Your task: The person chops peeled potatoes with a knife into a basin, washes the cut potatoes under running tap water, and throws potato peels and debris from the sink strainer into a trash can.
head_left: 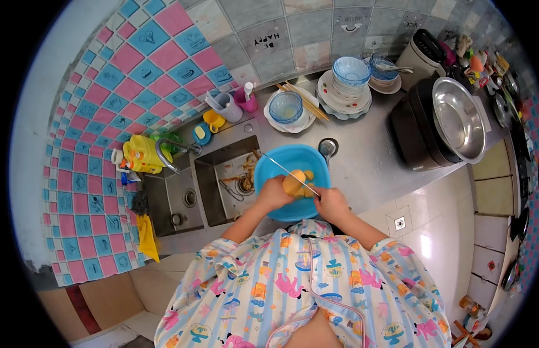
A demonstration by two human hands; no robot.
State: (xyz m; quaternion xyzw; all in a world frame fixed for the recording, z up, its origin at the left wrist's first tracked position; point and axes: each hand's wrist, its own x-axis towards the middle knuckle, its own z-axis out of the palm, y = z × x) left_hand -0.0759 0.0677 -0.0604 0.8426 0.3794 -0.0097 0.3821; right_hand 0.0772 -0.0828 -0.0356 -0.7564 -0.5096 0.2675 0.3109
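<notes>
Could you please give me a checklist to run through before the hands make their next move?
1. Right hand gripping the knife by its handle: ok.
2. Left hand holding the orange-yellow piece: ok.
3. Piece held over the blue basin: ok.
4. Left fingertips clear of the blade: cannot tell, partly hidden.
5. Basin fully supported beside the sink: cannot tell, its underside is hidden.

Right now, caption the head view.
Left hand holds a yellow chunk over the blue basin; right hand holds a knife across it.
</notes>
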